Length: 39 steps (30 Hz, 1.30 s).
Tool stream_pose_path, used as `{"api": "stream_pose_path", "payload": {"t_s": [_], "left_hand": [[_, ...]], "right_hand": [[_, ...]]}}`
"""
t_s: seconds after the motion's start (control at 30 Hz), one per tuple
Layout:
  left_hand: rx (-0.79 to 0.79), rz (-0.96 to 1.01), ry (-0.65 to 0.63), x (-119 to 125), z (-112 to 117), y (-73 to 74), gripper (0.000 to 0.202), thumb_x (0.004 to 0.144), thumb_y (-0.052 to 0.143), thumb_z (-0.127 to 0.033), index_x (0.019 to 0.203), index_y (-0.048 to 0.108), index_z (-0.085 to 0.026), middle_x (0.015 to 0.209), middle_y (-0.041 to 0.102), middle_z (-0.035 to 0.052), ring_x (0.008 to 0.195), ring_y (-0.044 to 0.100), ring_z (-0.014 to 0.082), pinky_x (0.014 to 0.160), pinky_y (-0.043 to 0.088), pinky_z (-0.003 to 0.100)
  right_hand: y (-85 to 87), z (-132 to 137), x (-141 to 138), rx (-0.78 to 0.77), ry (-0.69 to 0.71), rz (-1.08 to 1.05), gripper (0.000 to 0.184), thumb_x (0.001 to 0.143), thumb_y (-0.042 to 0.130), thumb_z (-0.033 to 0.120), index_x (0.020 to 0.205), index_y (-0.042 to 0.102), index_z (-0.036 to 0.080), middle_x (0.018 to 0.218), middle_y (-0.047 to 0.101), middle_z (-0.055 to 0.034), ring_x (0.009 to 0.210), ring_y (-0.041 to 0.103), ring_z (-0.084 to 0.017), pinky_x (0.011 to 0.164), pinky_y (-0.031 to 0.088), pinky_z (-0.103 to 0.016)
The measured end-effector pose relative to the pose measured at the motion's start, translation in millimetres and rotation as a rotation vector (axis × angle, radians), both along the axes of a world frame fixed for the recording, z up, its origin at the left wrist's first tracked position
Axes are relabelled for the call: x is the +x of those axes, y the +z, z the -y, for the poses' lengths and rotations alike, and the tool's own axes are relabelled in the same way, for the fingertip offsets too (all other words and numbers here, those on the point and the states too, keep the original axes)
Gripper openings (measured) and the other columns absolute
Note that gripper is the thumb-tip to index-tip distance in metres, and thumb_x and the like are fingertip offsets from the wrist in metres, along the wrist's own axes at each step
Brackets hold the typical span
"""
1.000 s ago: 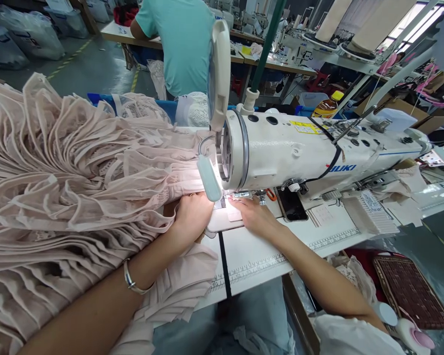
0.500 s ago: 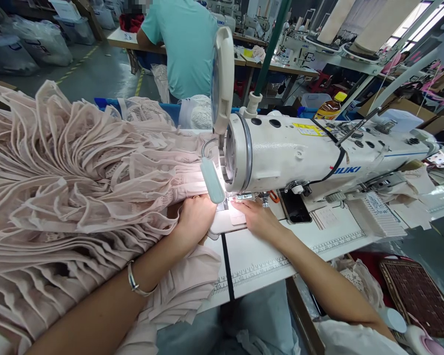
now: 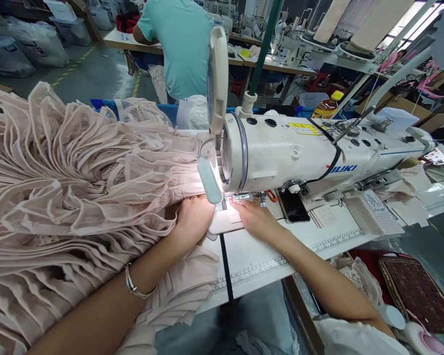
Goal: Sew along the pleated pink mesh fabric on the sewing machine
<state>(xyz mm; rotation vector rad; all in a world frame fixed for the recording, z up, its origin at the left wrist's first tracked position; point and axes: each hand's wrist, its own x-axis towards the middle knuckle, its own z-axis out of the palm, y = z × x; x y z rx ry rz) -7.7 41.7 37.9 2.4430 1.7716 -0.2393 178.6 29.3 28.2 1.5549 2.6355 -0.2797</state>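
Observation:
My left hand is closed at the left of the needle area, fingers curled on the gathered edge of a pale pink garment. Its fingertips are partly hidden behind the grey-green lamp. On the other side, my right hand reaches in beside the presser foot, its fingers drawn together and pointing left. What they pinch is too small to make out. Both hands are low over the bed of a white sewing machine, whose needle is hidden by glare.
A large heap of pink pleated garments covers the left side. Right of my hand lie orange-handled snips, a phone and a white box. Ahead, a person in a turquoise shirt sits at another table.
The whole view has shifted slightly. Both hands stay at the needle area with almost no visible movement.

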Motion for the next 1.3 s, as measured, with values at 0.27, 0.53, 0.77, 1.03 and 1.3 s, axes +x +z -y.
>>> {"api": "stream_pose_path", "payload": {"t_s": [0.27,0.53,0.77,1.03,1.3], "left_hand": [[-0.024,-0.026,0.003,0.8,-1.1,1.5,0.032,0.093,0.035,-0.006,0.11,0.062,-0.013,0.102,0.072,0.016,0.088,0.072,0.0289,0.066,0.051,0.034],[-0.057,-0.001,0.004,0.6,-0.8,4.0,0.027,0.092,0.04,-0.009,0.105,0.062,-0.013,0.092,0.072,0.0155,0.088,0.073,0.0306,0.067,0.052,0.035],[-0.023,-0.003,0.006,0.6,-1.4,1.2,0.029,0.092,0.039,-0.008,0.106,0.063,-0.013,0.095,0.072,0.0167,0.088,0.073,0.0311,0.066,0.052,0.036],[-0.021,-0.006,0.011,0.6,-1.3,1.3,0.029,0.093,0.039,-0.01,0.106,0.064,-0.013,0.097,0.072,0.0182,0.087,0.073,0.0294,0.066,0.052,0.033],[-0.025,-0.019,0.039,-2.9,-2.4,4.2,0.031,0.093,0.038,-0.007,0.108,0.064,-0.012,0.093,0.072,0.0182,0.088,0.073,0.0314,0.066,0.051,0.034]], "right_hand": [[3.2,0.7,-2.3,-0.009,-0.007,0.035,0.054,0.099,0.029,0.011,0.15,0.047,0.018,0.127,0.067,-0.013,0.115,0.061,-0.026,0.109,0.039,-0.042],[1.3,0.2,-2.4,-0.007,-0.019,0.032,0.052,0.101,0.028,0.014,0.148,0.048,0.018,0.129,0.066,-0.0131,0.109,0.064,-0.026,0.108,0.039,-0.043],[1.0,-1.1,-2.7,-0.015,-0.025,0.033,0.05,0.103,0.026,0.017,0.148,0.048,0.019,0.127,0.067,-0.0128,0.108,0.064,-0.026,0.107,0.039,-0.044],[-1.1,-1.2,-1.6,0.001,-0.025,0.036,0.048,0.104,0.026,0.019,0.145,0.05,0.021,0.125,0.067,-0.0118,0.099,0.065,-0.026,0.105,0.039,-0.044],[-13.7,-0.3,-7.2,0.094,-0.033,0.062,0.041,0.094,0.034,0.004,0.117,0.065,0.02,0.106,0.07,-0.01,0.096,0.062,-0.025,0.092,0.045,-0.038]]}}
